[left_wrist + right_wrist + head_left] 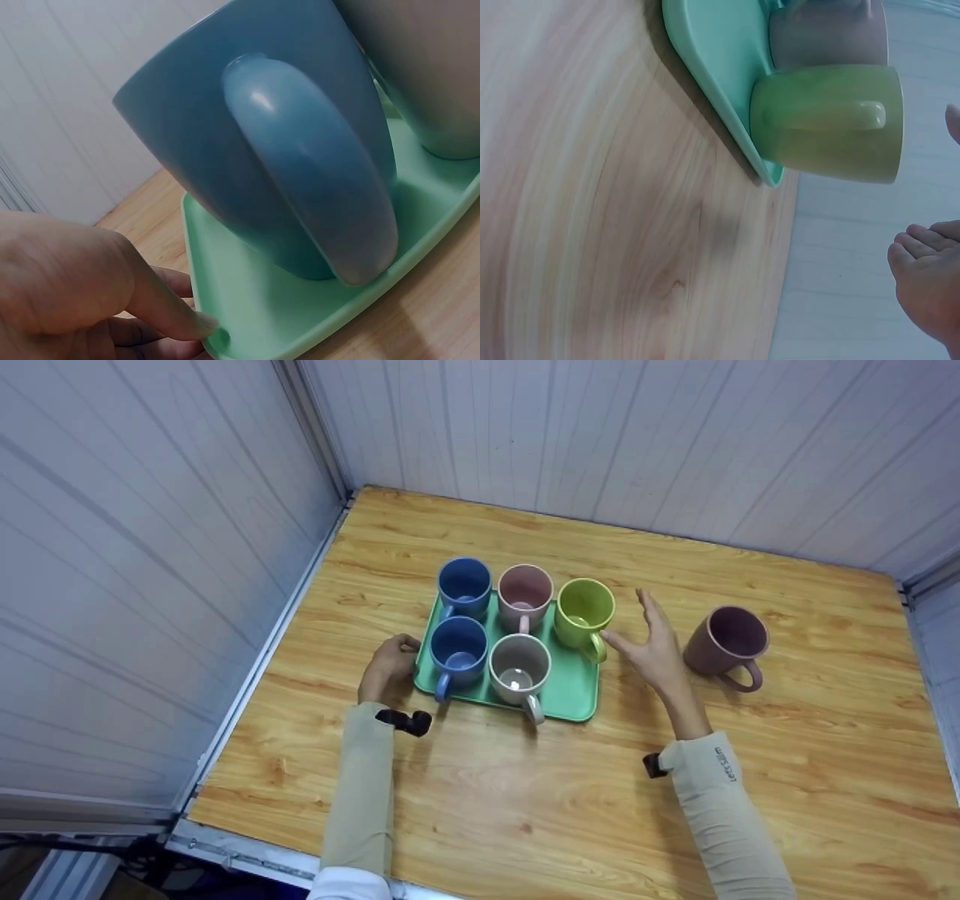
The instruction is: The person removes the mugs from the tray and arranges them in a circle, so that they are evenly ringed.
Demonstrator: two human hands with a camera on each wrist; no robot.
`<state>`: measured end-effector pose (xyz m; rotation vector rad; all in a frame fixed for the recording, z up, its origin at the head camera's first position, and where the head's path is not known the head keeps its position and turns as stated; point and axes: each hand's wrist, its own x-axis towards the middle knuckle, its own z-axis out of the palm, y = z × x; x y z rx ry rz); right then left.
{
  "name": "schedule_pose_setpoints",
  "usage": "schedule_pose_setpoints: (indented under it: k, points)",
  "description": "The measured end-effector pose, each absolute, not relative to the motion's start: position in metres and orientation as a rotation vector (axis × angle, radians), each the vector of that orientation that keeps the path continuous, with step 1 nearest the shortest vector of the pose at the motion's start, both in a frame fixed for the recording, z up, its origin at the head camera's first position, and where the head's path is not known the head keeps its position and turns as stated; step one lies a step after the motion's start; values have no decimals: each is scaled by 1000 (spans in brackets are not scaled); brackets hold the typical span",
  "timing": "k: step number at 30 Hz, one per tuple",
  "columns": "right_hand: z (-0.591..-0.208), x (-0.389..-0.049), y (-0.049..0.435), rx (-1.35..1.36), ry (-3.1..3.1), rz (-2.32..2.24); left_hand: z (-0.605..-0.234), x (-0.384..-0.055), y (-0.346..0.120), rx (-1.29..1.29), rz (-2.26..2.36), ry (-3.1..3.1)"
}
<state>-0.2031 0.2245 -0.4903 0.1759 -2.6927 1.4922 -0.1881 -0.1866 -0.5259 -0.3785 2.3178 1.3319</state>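
Left hand (pixel 390 660) grips the green tray (pixel 576 690) at its nine o'clock edge; right hand (pixel 656 649), fingers spread and empty, hovers beside the green mug (pixel 583 611) (tray's two o'clock corner). Loading step; next likely needs reaching the mauve mug (pixel 727 643) at three o'clock.

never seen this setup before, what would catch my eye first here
A green tray near the middle of the wooden table carries five mugs: two blue, a pink, a grey and a lime green mug at its right edge. A mauve mug stands alone to the right. The left hand touches the tray's left edge; the right hand is open between the lime and mauve mugs.
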Motion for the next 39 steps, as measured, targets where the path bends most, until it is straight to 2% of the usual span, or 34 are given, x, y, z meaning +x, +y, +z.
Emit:
schedule_pose_setpoints:
  k: [39]
  points:
    - [-510,-232,181,216,-2714,1374,-526,-189,-187,-373,1365,2297]
